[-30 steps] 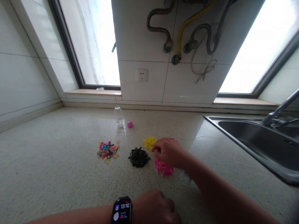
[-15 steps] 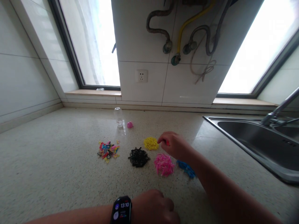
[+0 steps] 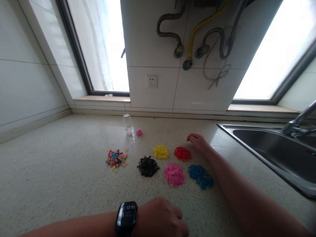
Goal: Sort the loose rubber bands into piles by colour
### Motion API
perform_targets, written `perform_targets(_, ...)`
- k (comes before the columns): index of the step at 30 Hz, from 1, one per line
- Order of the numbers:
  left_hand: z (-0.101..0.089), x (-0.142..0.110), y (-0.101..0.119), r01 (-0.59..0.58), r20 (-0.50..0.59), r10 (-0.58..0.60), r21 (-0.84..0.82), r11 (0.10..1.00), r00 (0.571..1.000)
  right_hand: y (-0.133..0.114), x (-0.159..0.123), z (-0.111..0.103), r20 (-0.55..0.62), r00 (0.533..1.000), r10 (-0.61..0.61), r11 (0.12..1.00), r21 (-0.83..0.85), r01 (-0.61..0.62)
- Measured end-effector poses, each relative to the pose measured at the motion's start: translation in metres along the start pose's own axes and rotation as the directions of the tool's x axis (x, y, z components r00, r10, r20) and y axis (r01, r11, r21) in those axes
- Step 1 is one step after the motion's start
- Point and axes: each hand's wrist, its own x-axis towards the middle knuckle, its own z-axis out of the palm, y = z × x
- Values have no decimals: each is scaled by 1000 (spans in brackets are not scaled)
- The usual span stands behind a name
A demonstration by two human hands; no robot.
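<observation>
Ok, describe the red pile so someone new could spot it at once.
Find the steel sink, then the speckled countertop to its left. The red pile sits beside the right hand, right of the yellow pile, beyond the pink pile and blue pile. Only it is solid red.

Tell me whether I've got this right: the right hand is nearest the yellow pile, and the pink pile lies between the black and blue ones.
Not quite: the head view shows the right hand nearest the red pile, not the yellow pile. The pink pile does lie between the black pile and the blue pile.
</observation>
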Motion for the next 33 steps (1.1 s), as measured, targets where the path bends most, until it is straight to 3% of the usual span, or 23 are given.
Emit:
perform_targets(3,-35,4,-1,93,119,-72,-181,979,990,2,3,0,18,1000,6,1000,-9,-6)
perform_targets(5,-62,6,-5,252,218,-179,-378,891,959,3,4,1,26,1000,-9,1000,-11,9)
perform_targets(7,-88,6,-14,338,264,-227,-532,776,937,4,4,2,37,999,-14,1000,-9,14)
perform_targets(11,-124,-14,-51,458,238,-392,-466,757,889,6,5,2,47,999,-13,1000,-11,14)
perform_targets(12,-129,-24,-64,503,251,-436,-442,742,864,6,5,2,47,999,-17,1000,-16,18)
perform_targets(14,-138,-51,-91,640,285,-573,-358,680,768,7,7,2,48,998,-29,999,-23,30)
perform_targets(17,-146,-101,-132,792,253,-750,-193,579,611,8,8,2,35,998,-45,999,4,45)
perform_targets(20,-149,-149,-161,866,215,-839,-115,487,500,7,8,2,7,999,-40,999,31,40)
perform_targets(25,-142,-195,-184,897,296,-849,-74,436,437,2,6,1,18,1000,-21,999,25,20)
perform_targets(33,-126,-208,-194,916,356,-853,-24,400,382,7,8,2,28,999,-23,999,35,22)
